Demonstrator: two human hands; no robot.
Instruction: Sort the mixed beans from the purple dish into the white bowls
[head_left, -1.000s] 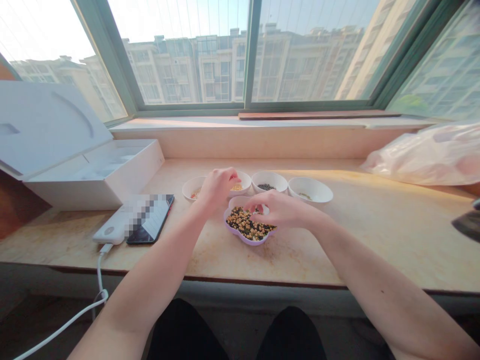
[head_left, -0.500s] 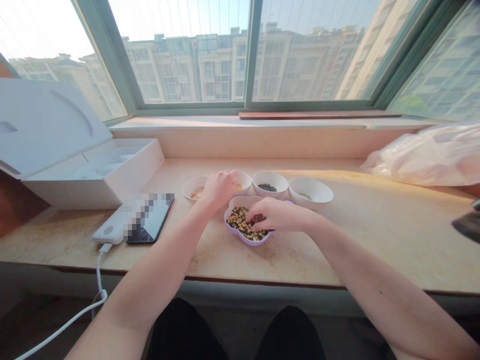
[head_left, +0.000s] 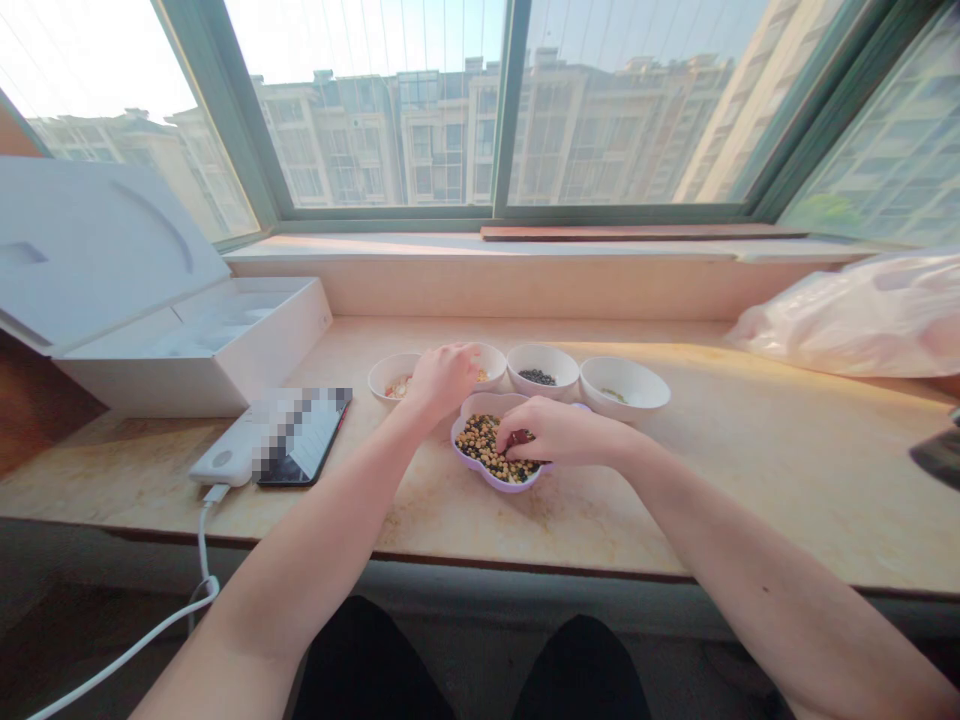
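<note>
A lilac, scallop-edged bowl [head_left: 511,488] holds a mix of yellow and dark beans [head_left: 480,446]. My right hand [head_left: 556,432] reaches into it from the right, fingers and thumb bent together among the beans beside some dark red pieces [head_left: 517,437]; what they pinch is too small to make out. Over a white bowl [head_left: 493,362] with yellowish contents rests my left hand [head_left: 444,378], its fingers curled down and their tips partly hidden. Beside it stands a white bowl [head_left: 382,372] with pale and reddish bits.
To the right are a white bowl of black beans [head_left: 537,377] and a white bowl with a few greenish beans [head_left: 615,392]. A phone [head_left: 307,450], a cabled white power bank [head_left: 225,455] and an open white box [head_left: 262,340] lie left. A plastic bag [head_left: 855,315] sits right.
My right thumb and fingers have drawn closer together in the lilac bowl. My left hand stays over the white bowl. The whole view has shifted slightly.
</note>
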